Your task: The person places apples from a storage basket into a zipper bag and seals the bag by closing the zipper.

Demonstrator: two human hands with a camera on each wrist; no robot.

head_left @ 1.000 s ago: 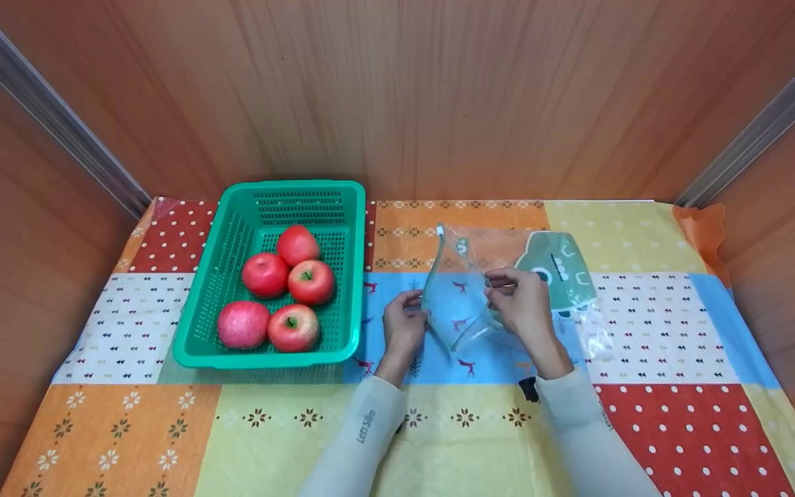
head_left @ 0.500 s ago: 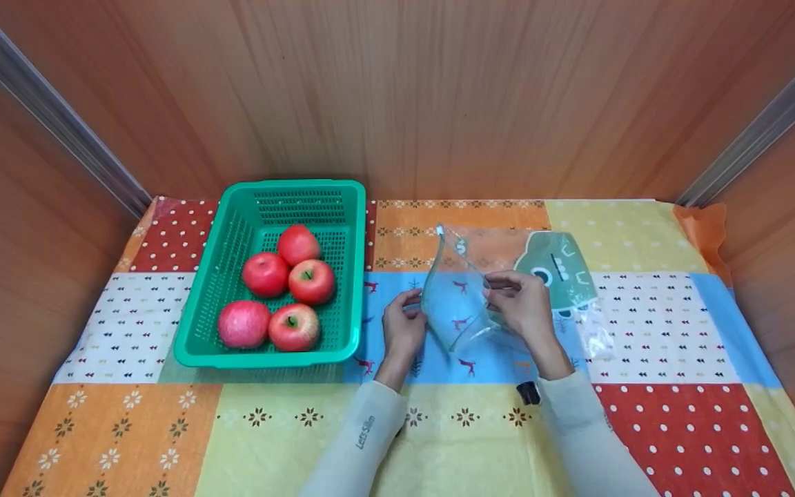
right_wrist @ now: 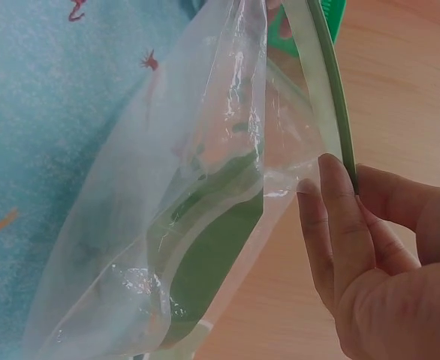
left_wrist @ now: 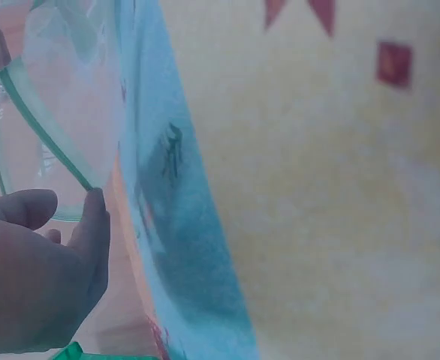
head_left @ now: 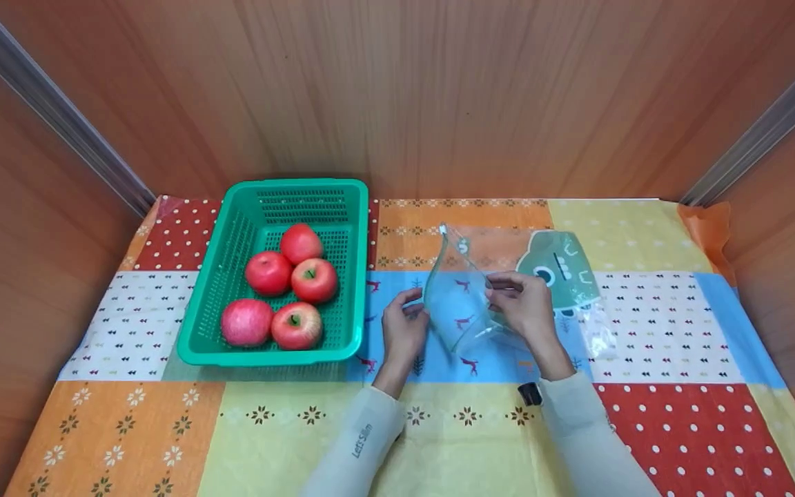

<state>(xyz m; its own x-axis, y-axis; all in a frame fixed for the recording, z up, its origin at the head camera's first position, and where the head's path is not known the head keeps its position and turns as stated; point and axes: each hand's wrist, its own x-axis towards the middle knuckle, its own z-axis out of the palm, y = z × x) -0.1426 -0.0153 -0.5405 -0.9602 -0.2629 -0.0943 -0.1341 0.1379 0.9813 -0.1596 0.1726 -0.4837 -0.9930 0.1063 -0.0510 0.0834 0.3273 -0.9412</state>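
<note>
A clear zip bag (head_left: 459, 304) with a green cartoon print lies on the patchwork cloth, its green-edged mouth spread apart and facing left. My left hand (head_left: 404, 331) is at the left rim of that mouth. In the left wrist view, its fingertip touches the green strip (left_wrist: 51, 146), with the thumb a little apart. The opposite rim is pinched between thumb and fingers of my right hand (head_left: 525, 304); the right wrist view shows this pinch on the green strip (right_wrist: 344, 127). Inside the bag I see only the cloth pattern through the plastic.
Left of the bag stands a green plastic basket (head_left: 356, 304) with several red apples (head_left: 315, 281) in it. A patterned cloth (head_left: 287, 449) covers the table. Wood-grain panels (head_left: 411, 103) rise at the back and both sides. A small black object (head_left: 530, 393) sits by my right cuff.
The head view has shifted very slightly. Both hands stay in nearly the same place on the bag, and its mouth remains spread.
</note>
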